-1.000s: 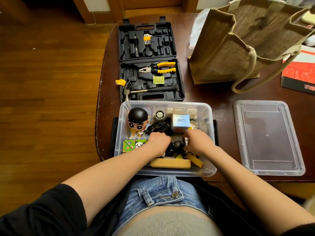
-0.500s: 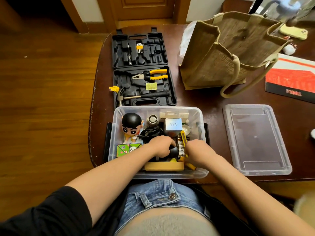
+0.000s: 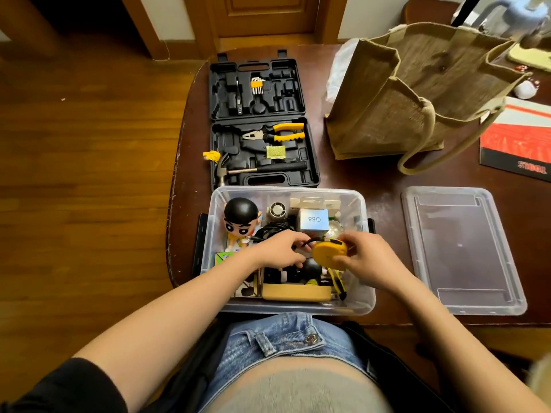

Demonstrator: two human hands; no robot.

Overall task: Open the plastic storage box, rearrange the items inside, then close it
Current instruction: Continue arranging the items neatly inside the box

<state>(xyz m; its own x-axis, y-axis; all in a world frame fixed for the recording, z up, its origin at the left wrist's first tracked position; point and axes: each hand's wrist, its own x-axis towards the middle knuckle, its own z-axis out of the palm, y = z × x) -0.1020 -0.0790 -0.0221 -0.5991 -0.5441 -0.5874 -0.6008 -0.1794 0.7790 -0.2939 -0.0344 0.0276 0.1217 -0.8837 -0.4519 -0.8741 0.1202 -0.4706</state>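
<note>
The clear plastic storage box [image 3: 367,296] stands open at the table's near edge, full of small items. Its clear lid [image 3: 460,248] lies flat to the right. My right hand [image 3: 369,257] holds a round yellow tape measure [image 3: 328,253] just above the box's middle. My left hand [image 3: 283,248] pinches a black cord [image 3: 307,242] next to the tape measure. Inside are a black-haired cartoon figurine [image 3: 241,217] at the left, a small grey box marked Q88 [image 3: 313,219], a small round fan [image 3: 277,210], a tan wooden block [image 3: 296,292] and green cards [image 3: 223,259].
An open black tool case [image 3: 259,126] with yellow pliers and a hammer lies beyond the box. A tall jute bag [image 3: 417,93] stands at the back right. A red and black booklet [image 3: 518,144] lies at the right edge. The table's left edge drops to wooden floor.
My right hand has lifted the yellow tape measure out of the box's clutter. My left hand has shifted from a dark object to pinching the black cord.
</note>
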